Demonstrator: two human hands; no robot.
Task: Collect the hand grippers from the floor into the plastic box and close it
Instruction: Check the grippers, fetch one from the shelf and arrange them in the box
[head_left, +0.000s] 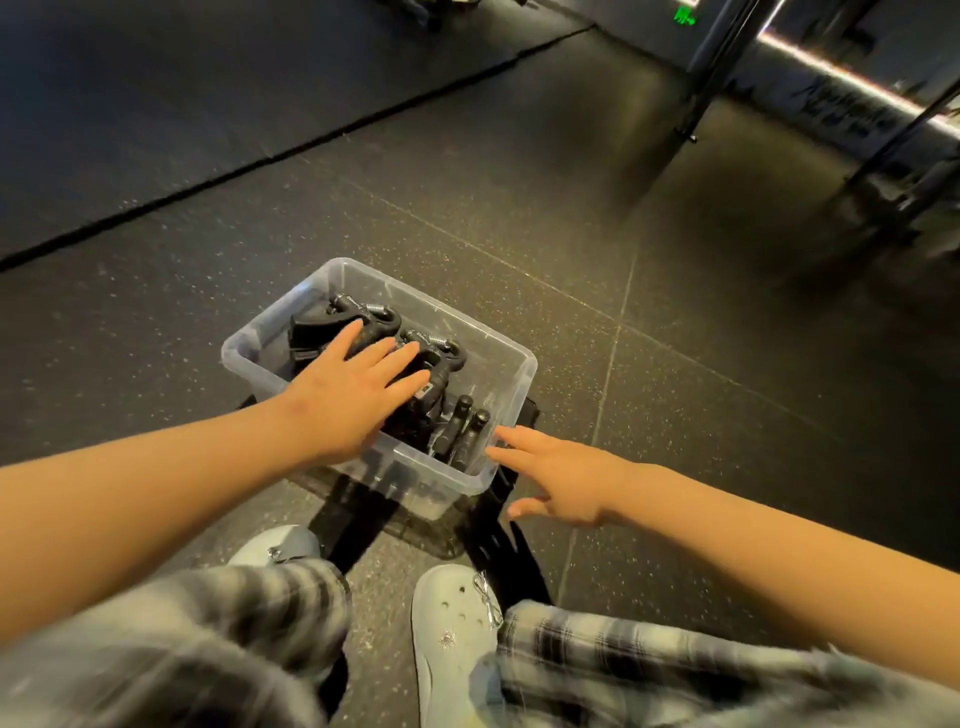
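A clear plastic box (511, 364) sits uncovered on the dark floor just ahead of my feet. Several black hand grippers (441, 358) with metal springs lie piled inside it. My left hand (353, 395) reaches over the box's near left rim, its straight fingers lying flat on the top grippers. My right hand (558, 475) hovers at the box's near right corner, fingers spread, the fingertips at the rim. Under and beside the box lies a dark flat thing (498, 545), perhaps the lid; I cannot tell.
My two pale clogs (457, 634) and plaid trouser legs (623, 670) fill the near foreground. Speckled rubber floor tiles (675, 312) spread around the box. A black mat edge (260, 161) runs across the far left. Black rack legs (711, 78) stand at the far right.
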